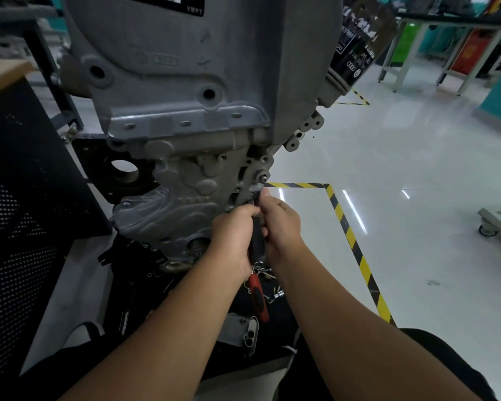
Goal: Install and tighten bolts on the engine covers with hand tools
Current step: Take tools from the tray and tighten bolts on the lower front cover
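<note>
**At the lower right edge of the engine: both hands on one tool**

Near the lower right corner of the grey engine cover [185, 117], the person works with a dark-handled hand tool [257, 241]. The left hand [234, 233] is wrapped around the handle, fingers curled on it. The right hand [281, 224] grasps the same tool from the other side, and its fingertips reach up to the head of the tool, just under a small bolt [263, 177] that shows on the cover edge. Which fastener the tool sits on is hidden behind the fingers, so I cannot tell it.

The long axis of the tool runs almost up and down in the head view. Its working end points up toward the cover edge, and the handle end points down toward the person. A red-handled tool [259, 296] lies below on a dark surface, next to some loose small metal parts [278, 295].

To do this step well, I judge that the right fingers should keep the head of the tool square and fully seated on the fastener, while the left hand gives the turning force at the far end of the handle. If the head tilts, it may slip and round the fastener. A smooth pull is better than a jerk, because the hands are very close to the sharp cast edges.
</note>
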